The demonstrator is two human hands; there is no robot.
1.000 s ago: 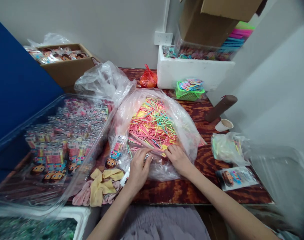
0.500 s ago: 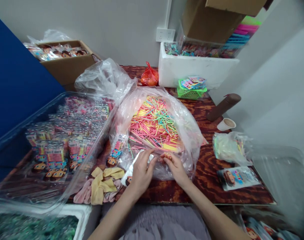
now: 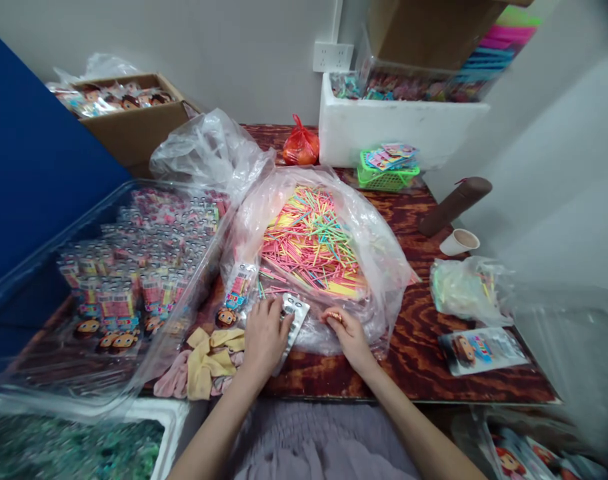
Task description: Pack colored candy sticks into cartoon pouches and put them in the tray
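Left hand [image 3: 265, 335]: over the left edge of the flat white printed plastic pouch [image 3: 296, 312], at the front of the translucent plastic bag [image 3: 381, 230] of thin multicoloured sticks [image 3: 314, 250]; grip cannot be determined. Right hand [image 3: 347, 333]: fingers closed on a small stick bundle [image 3: 335, 315].

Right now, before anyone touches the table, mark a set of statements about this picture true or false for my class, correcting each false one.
1. A heap of coloured sticks lies in the open clear plastic bag. True.
2. The red plastic bag is right of the white foam box. False: it is left of it.
3. The paper cup stands near the brown bottle. True.
4. The green basket holds nothing. False: printed cards are piled on it.
5. The yellow cloth is nearer the right hand than the left hand. False: it is nearer the left.
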